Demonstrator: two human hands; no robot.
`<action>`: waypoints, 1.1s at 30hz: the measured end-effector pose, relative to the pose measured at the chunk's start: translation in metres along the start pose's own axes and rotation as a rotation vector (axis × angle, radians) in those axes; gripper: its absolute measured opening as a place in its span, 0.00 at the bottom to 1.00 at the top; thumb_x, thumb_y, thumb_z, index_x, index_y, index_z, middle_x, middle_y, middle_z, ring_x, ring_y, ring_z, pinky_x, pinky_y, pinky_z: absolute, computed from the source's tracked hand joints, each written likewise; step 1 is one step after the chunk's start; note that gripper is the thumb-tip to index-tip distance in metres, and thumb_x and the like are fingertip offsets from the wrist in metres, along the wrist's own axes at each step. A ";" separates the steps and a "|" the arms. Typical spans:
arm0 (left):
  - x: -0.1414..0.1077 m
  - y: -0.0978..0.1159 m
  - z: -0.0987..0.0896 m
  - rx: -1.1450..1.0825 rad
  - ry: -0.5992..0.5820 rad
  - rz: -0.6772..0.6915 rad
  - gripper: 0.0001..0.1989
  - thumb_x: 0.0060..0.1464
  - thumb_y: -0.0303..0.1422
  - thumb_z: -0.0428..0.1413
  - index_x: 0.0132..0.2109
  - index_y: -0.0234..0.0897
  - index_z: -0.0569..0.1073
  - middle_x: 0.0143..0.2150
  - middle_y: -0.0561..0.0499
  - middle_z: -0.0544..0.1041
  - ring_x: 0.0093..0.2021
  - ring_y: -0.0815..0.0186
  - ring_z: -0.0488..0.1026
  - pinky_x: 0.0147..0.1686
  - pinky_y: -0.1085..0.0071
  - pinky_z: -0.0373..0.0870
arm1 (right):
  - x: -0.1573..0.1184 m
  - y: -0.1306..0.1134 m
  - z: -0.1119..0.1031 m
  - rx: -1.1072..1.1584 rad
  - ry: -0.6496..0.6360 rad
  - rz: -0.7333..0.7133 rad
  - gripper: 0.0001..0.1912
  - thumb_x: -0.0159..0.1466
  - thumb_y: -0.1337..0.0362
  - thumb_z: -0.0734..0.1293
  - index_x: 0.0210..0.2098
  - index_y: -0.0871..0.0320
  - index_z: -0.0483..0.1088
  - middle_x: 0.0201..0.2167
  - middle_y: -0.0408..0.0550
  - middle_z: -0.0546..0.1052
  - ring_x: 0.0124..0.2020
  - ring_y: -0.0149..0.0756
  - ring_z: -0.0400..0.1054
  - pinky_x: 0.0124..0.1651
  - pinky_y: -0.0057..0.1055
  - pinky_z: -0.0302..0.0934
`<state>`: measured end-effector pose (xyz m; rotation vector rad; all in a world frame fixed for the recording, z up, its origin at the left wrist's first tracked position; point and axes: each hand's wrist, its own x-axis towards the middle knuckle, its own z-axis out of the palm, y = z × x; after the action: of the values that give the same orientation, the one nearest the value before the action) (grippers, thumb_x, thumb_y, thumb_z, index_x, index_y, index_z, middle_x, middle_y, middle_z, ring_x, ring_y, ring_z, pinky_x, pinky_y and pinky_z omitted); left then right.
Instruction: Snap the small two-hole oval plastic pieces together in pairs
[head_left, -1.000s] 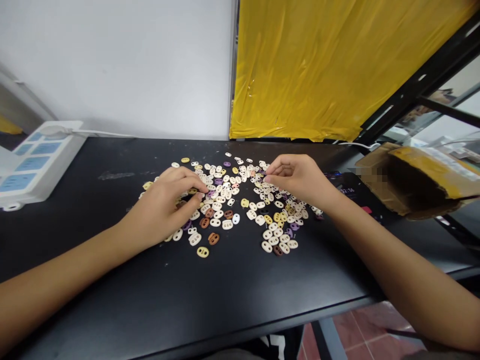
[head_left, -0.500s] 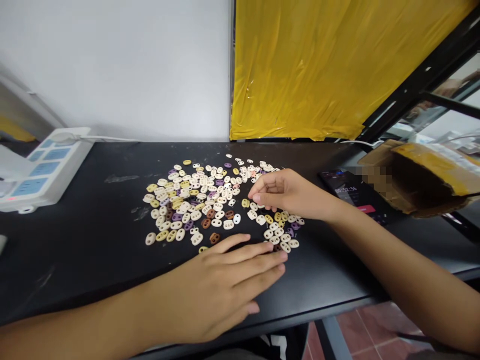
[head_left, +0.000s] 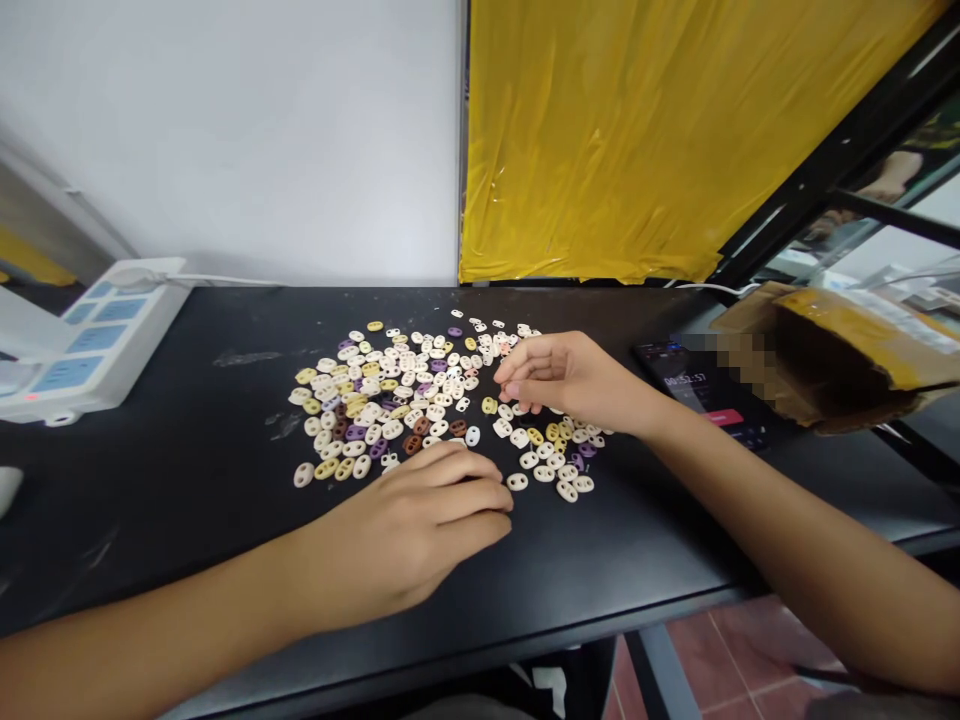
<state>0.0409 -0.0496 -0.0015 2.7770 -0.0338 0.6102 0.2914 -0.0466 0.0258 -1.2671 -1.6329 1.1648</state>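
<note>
A wide pile of small oval two-hole plastic pieces, like cord stoppers (head_left: 409,378), in cream, yellow, purple and brown, lies on the black table (head_left: 247,530). Over the near edge of the pile is my left hand (head_left: 431,515), palm down, fingers curled together with their tips hidden. A cream cord stopper (head_left: 517,481) lies just right of its fingertips. My right hand (head_left: 551,375) hovers at the pile's right side, thumb close to the bent index finger; what it pinches, if anything, is too small to tell. Below it sits a smaller cluster of cream, yellow and purple cord stoppers (head_left: 555,460).
At left stands a white power strip (head_left: 97,340) with a cable. A phone (head_left: 701,390) showing a running timer lies right of my right hand, beside an open cardboard box (head_left: 847,350). Behind are a white wall (head_left: 300,140) and a yellow covered panel (head_left: 600,140).
My left hand has drawn back to the left and its outstretched fingers have curled in. A dark brown piece by its fingertips no longer shows. My right hand has barely moved.
</note>
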 end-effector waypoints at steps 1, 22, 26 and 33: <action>-0.001 -0.002 -0.001 -0.011 0.014 -0.002 0.14 0.65 0.17 0.50 0.50 0.32 0.76 0.48 0.46 0.81 0.53 0.58 0.72 0.56 0.62 0.67 | 0.000 0.000 0.000 0.007 -0.003 0.005 0.06 0.58 0.69 0.72 0.36 0.60 0.76 0.30 0.44 0.80 0.30 0.29 0.75 0.33 0.26 0.70; -0.005 -0.005 0.000 0.030 0.050 -0.174 0.07 0.69 0.24 0.51 0.46 0.34 0.73 0.42 0.48 0.76 0.43 0.61 0.70 0.47 0.64 0.64 | -0.004 -0.001 0.003 0.107 -0.037 0.072 0.07 0.62 0.64 0.74 0.39 0.60 0.78 0.34 0.49 0.84 0.40 0.37 0.80 0.43 0.33 0.75; -0.007 -0.005 -0.003 0.022 0.035 -0.143 0.08 0.69 0.23 0.50 0.43 0.33 0.73 0.39 0.48 0.76 0.40 0.62 0.69 0.45 0.65 0.64 | -0.004 -0.007 -0.008 0.016 0.094 -0.012 0.07 0.62 0.62 0.73 0.36 0.60 0.78 0.33 0.46 0.81 0.36 0.32 0.76 0.41 0.30 0.69; -0.005 -0.006 -0.004 0.010 0.055 -0.134 0.08 0.69 0.24 0.50 0.46 0.34 0.74 0.40 0.48 0.75 0.41 0.62 0.69 0.46 0.66 0.65 | -0.001 -0.006 -0.038 -0.270 0.070 0.084 0.08 0.59 0.58 0.74 0.32 0.57 0.79 0.32 0.47 0.81 0.34 0.35 0.72 0.40 0.34 0.65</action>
<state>0.0355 -0.0428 -0.0013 2.7431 0.1659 0.6538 0.3255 -0.0405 0.0426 -1.5407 -1.7420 0.9597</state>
